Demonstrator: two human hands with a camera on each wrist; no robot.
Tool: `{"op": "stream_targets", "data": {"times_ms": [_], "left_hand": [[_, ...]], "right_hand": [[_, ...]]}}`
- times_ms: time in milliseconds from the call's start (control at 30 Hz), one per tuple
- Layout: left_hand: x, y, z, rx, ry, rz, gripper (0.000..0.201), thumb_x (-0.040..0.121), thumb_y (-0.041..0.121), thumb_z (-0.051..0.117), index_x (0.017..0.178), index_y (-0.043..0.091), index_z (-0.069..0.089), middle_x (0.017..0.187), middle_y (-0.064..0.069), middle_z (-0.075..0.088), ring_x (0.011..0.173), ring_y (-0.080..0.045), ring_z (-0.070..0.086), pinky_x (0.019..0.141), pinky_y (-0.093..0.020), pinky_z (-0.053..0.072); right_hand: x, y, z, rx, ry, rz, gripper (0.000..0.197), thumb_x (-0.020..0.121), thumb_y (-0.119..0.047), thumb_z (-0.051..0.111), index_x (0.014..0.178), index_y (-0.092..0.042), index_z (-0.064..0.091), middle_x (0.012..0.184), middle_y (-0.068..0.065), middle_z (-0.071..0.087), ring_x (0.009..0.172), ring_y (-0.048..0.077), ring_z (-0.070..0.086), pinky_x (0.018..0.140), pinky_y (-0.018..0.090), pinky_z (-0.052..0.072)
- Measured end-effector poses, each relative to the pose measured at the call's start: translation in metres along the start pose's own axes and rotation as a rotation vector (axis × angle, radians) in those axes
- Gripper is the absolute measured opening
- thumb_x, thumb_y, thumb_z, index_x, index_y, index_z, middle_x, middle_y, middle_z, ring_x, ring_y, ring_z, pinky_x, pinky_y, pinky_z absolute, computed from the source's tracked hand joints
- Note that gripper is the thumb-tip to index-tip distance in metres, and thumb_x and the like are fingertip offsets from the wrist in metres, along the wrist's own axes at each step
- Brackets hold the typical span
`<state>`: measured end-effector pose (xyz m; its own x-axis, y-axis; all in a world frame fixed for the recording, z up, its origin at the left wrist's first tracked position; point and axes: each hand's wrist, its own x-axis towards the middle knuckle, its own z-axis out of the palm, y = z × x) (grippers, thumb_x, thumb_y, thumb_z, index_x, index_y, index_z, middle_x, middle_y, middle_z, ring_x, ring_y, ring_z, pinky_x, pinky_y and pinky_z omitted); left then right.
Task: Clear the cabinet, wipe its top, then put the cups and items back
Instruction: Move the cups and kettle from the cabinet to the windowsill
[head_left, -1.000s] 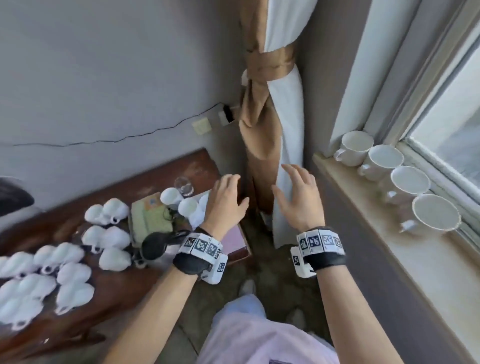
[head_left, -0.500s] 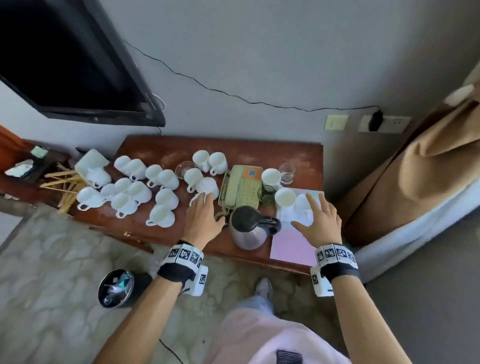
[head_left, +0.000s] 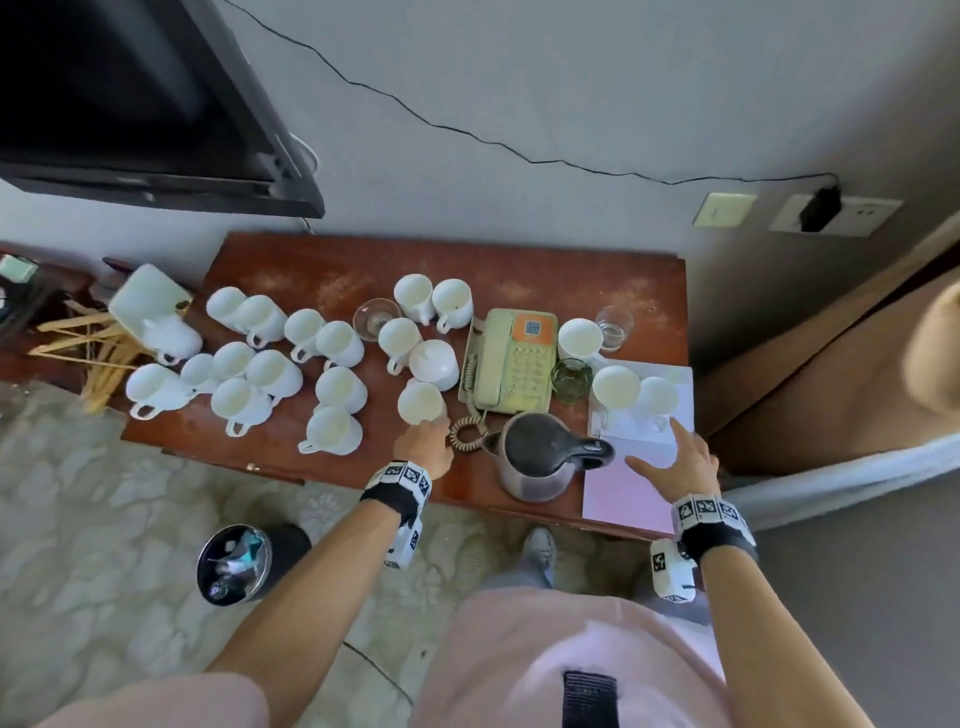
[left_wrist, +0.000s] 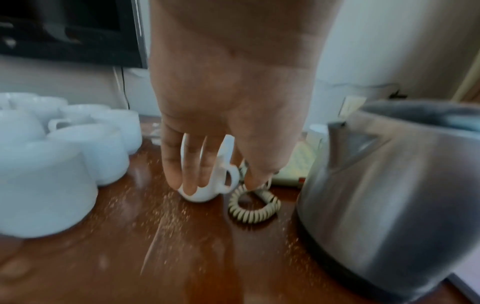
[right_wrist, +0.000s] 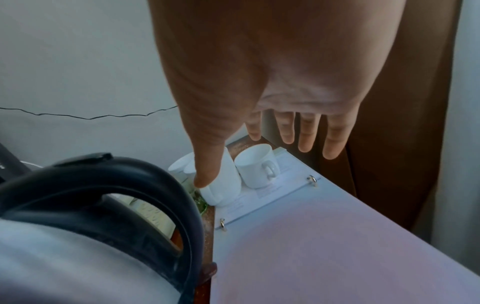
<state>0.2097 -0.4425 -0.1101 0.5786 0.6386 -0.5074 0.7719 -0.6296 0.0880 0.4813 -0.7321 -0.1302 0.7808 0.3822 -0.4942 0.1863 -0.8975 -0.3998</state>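
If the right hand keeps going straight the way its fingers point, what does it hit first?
Most likely the nearer white cup standing on the open binder; the right hand, fingers spread, hovers just short of it. Depth is unclear, so the fingertips could pass above its rim.

Pale pink short-sleeved top, sleeve ends above elbows; forearms bare. Black ribbed patch on top's lower front. Just behind left hand (head_left: 423, 447): black wristband (head_left: 387, 501) topped with white blocks bearing black-and-white square marker codes, small white camera box hanging under wrist. Just behind right hand (head_left: 675, 460): matching band (head_left: 714, 530), markers, white box. Grey shoe below.
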Motion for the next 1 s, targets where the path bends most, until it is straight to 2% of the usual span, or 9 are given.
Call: {"op": "stream_targets", "data": {"times_ms": [100,200,333,433,567,667,800,900,1000], "left_hand": [[0.010,-0.003,0.011,-0.026,0.006,-0.018,0.060,0.096,0.024,0.057,0.151,0.020,0.032,0.122,-0.006,0.066,0.104,-0.033,0.067,0.078,-0.045,0.057],[0.011,-0.004,0.018,-0.052,0.025,-0.025,0.053,0.096,0.022,0.054,0.147,0.020,0.037,0.114,-0.005,0.068,0.100,-0.032,0.068,0.075,-0.043,0.057],[0.005,-0.007,0.019,0.032,0.004,-0.057,0.024,0.098,0.023,0.053,0.121,0.016,0.059,0.105,-0.008,0.070,0.096,-0.031,0.068,0.072,-0.038,0.053],[0.002,-0.017,0.024,0.048,-0.028,-0.098,0.017,0.098,0.023,0.053,0.108,0.013,0.062,0.106,-0.009,0.067,0.097,-0.031,0.067,0.071,-0.037,0.049],[-0.002,-0.026,0.027,-0.084,0.060,-0.107,0.013,0.099,0.025,0.053,0.099,0.012,0.054,0.098,-0.007,0.062,0.092,-0.030,0.065,0.066,-0.036,0.044],[-0.004,-0.028,0.028,-0.257,0.109,-0.210,0.021,0.101,0.028,0.055,0.107,0.009,0.050,0.096,-0.007,0.062,0.090,-0.032,0.065,0.067,-0.036,0.043],[0.004,-0.033,0.034,-0.548,0.130,-0.375,0.032,0.101,0.036,0.058,0.109,0.007,0.047,0.095,-0.008,0.062,0.088,-0.033,0.061,0.072,-0.038,0.046],[0.012,-0.035,0.038,-0.615,0.129,-0.424,0.026,0.102,0.034,0.059,0.100,0.008,0.056,0.098,-0.010,0.065,0.093,-0.033,0.061,0.077,-0.038,0.045],[0.016,-0.034,0.044,-0.651,0.095,-0.446,0.027,0.103,0.025,0.058,0.093,0.003,0.070,0.093,-0.015,0.070,0.089,-0.035,0.065,0.076,-0.036,0.046]], "right_hand": [[0.008,0.000,0.005,0.023,-0.030,0.001,0.098,0.077,-0.061,0.077,0.157,-0.031,0.028,0.160,0.007,0.036,0.146,0.039,0.030,0.117,0.055,0.029],[0.013,-0.007,0.009,0.077,-0.035,0.034,0.098,0.079,-0.059,0.077,0.157,-0.024,0.029,0.159,0.009,0.037,0.146,0.038,0.033,0.118,0.055,0.030],[0.018,-0.016,0.009,0.198,-0.035,0.122,0.094,0.084,-0.052,0.077,0.156,-0.016,0.029,0.156,0.014,0.043,0.140,0.038,0.043,0.111,0.049,0.039],[0.023,-0.022,0.006,0.241,-0.049,0.165,0.081,0.090,-0.047,0.072,0.153,-0.012,0.034,0.150,0.015,0.050,0.134,0.037,0.050,0.106,0.045,0.043],[0.033,-0.029,0.004,0.275,-0.051,0.207,0.059,0.097,-0.040,0.065,0.144,-0.008,0.046,0.138,0.015,0.062,0.127,0.035,0.056,0.104,0.042,0.042],[0.038,-0.035,0.004,0.297,-0.025,0.260,0.051,0.097,-0.034,0.064,0.138,-0.008,0.050,0.128,0.016,0.066,0.119,0.037,0.060,0.096,0.040,0.045],[0.043,-0.034,0.006,0.435,0.040,0.341,0.041,0.095,-0.024,0.063,0.128,-0.009,0.043,0.104,0.016,0.057,0.091,0.034,0.058,0.082,0.039,0.045],[0.056,-0.028,0.014,0.644,-0.031,0.380,0.040,0.088,-0.022,0.061,0.121,-0.025,0.038,0.111,0.020,0.064,0.092,0.036,0.067,0.085,0.046,0.054],[0.054,-0.036,0.011,0.842,-0.102,0.444,0.047,0.100,-0.010,0.053,0.143,-0.017,0.035,0.123,0.020,0.057,0.097,0.035,0.062,0.096,0.048,0.052]]}}
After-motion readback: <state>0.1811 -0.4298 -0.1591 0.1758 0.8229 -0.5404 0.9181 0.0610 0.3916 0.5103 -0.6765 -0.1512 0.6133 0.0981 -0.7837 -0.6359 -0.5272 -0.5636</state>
